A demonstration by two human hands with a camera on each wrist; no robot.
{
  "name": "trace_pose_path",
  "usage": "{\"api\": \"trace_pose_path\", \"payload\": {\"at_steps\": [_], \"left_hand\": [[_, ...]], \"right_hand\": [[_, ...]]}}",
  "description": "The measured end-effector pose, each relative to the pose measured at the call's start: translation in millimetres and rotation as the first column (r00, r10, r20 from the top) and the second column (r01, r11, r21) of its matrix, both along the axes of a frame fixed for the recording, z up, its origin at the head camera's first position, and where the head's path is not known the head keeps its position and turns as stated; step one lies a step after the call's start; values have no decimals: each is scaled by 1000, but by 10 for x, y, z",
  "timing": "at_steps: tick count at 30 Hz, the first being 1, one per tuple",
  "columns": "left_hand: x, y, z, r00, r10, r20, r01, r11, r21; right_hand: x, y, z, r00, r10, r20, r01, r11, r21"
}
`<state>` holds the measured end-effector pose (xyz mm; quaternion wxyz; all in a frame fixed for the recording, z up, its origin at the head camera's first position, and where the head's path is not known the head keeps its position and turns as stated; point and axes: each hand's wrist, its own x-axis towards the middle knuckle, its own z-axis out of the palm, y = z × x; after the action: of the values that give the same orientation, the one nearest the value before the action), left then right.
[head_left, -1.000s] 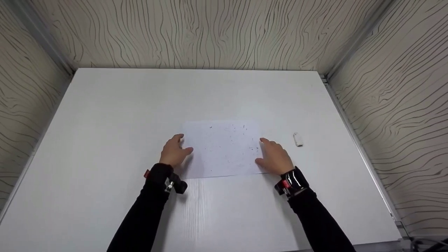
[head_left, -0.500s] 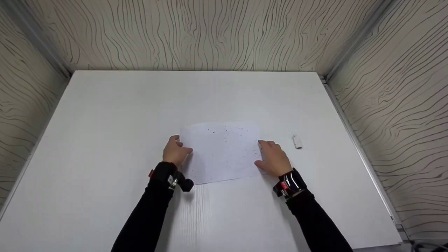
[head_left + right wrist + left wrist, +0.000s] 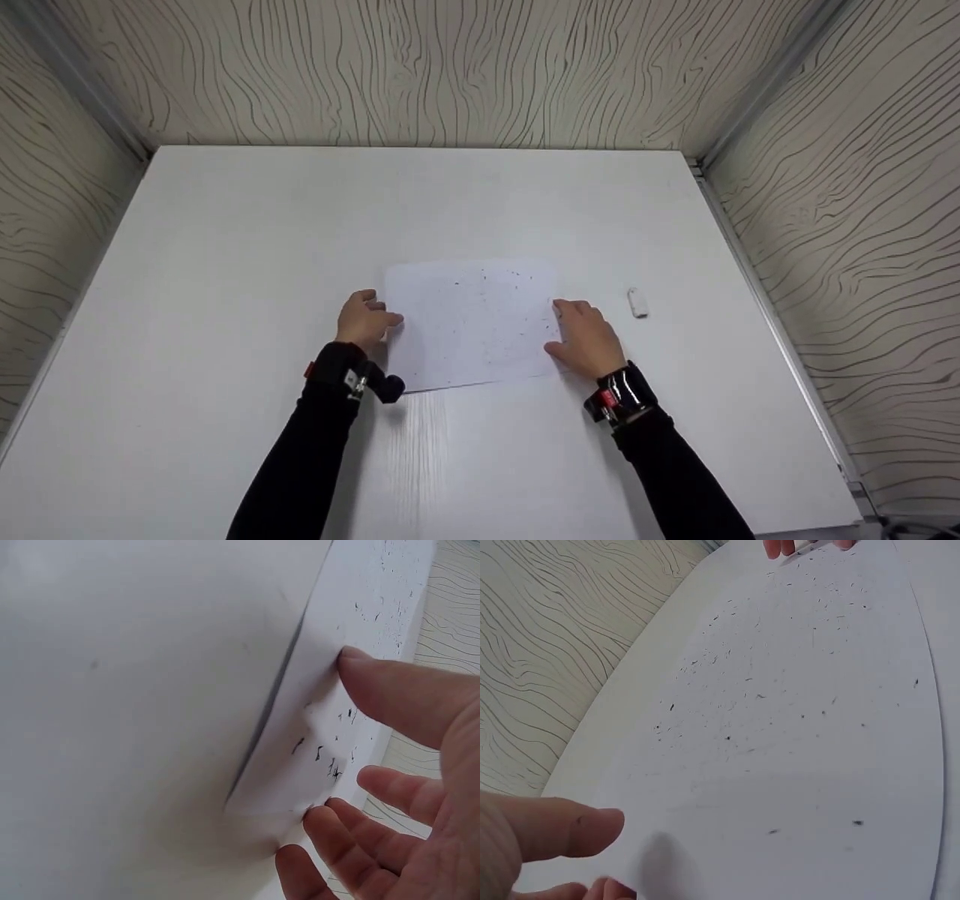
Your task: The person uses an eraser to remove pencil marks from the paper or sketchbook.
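A white sheet of paper [image 3: 472, 322] lies on the table, strewn with small dark crumbs [image 3: 760, 697]. At its left edge is my left hand [image 3: 364, 321], its thumb [image 3: 592, 831] reaching over the sheet and its other fingers loosely bent beside the edge. My right hand [image 3: 590, 339] is at the right edge. In the right wrist view its thumb [image 3: 390, 694] touches the top of the paper, while the other fingers [image 3: 341, 840] rest along the edge, spread well apart from the thumb. The paper's near edge lifts slightly off the table there.
A small white block like an eraser [image 3: 637, 302] lies right of my right hand. The white table [image 3: 262, 225] is bordered by wood-patterned panels [image 3: 420, 75] at the back and both sides. Cables [image 3: 915, 525] show at the bottom right corner.
The paper has turned slightly, its near left corner coming closer, and the crumbs have shifted on it. My left hand has since drawn a little left. My right hand has barely moved.
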<state>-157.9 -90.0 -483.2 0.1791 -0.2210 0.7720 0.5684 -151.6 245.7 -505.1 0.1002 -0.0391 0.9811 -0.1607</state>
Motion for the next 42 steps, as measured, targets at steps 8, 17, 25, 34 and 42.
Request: {"api": "trace_pose_path", "payload": {"at_steps": [8, 17, 25, 34, 42], "left_hand": [[-19, -37, -69, 995, -91, 32, 91, 996, 11], [-9, 48, -170, 983, -175, 49, 170, 981, 90], [-45, 353, -142, 990, -130, -48, 135, 982, 129], [-153, 894, -21, 971, 34, -235, 13, 980, 197], [-229, 1340, 124, 789, 58, -612, 48, 987, 155]], "right_hand": [[-28, 56, 30, 999, 50, -11, -50, 999, 6], [-97, 182, 95, 998, 14, 56, -14, 1000, 6], [-103, 426, 243, 998, -68, -14, 66, 992, -111], [-41, 605, 300, 978, -143, -155, 111, 974, -196], [7, 620, 270, 934, -197, -299, 123, 960, -250]]}}
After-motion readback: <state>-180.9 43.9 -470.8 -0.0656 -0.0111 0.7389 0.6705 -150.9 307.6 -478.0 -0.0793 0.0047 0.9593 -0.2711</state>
